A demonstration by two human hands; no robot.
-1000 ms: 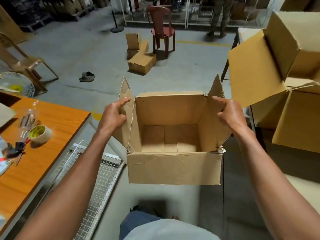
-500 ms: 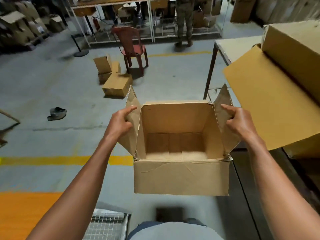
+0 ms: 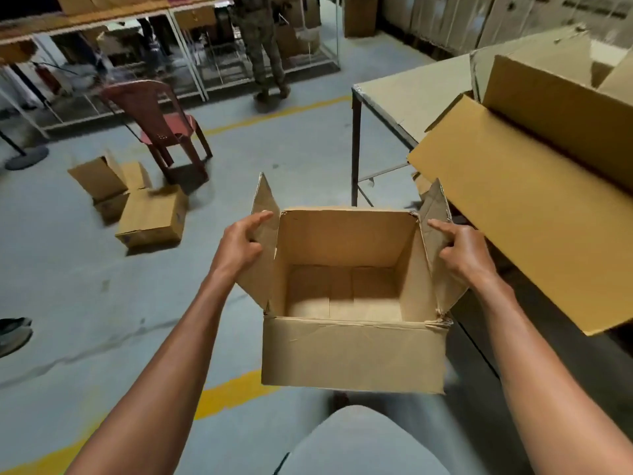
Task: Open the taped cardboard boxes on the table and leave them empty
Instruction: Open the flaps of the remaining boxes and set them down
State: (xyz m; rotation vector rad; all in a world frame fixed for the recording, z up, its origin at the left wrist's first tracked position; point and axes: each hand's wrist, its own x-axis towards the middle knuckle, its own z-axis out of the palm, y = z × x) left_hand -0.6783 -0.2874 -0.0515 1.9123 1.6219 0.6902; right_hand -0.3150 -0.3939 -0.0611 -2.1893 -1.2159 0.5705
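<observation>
Two hands hold one open cardboard box (image 3: pixel 352 351) in the air above the grey floor (image 3: pixel 85 286), in front of the person's body. The left hand (image 3: pixel 239 243) has its grip clamped on the box's left side flap (image 3: pixel 262 255), thumb and curled fingers pinching the cardboard, forefinger lying along the flap's upper edge. The right hand (image 3: pixel 466 252) has its grip clamped on the right side flap (image 3: pixel 436 241) in the same way, forefinger stretched toward the box's far corner. Both side flaps stand up and lean outward. Inside, only the bare bottom panels show.

To the right stands a worktop (image 3: pixel 411 97) on dark metal legs; a larger open box (image 3: pixel 555 108) lies on it, and its broad flap (image 3: pixel 520 214) hangs past the worktop's near edge, just beside the right hand.

On the floor to the left lie two small boxes (image 3: pixel 150 217), touching each other, near a red plastic chair (image 3: pixel 161 121). A yellow line (image 3: pixel 236 389) is painted on the floor below the held box. Farther back, a person's legs (image 3: pixel 263 53) stand at long tables.
</observation>
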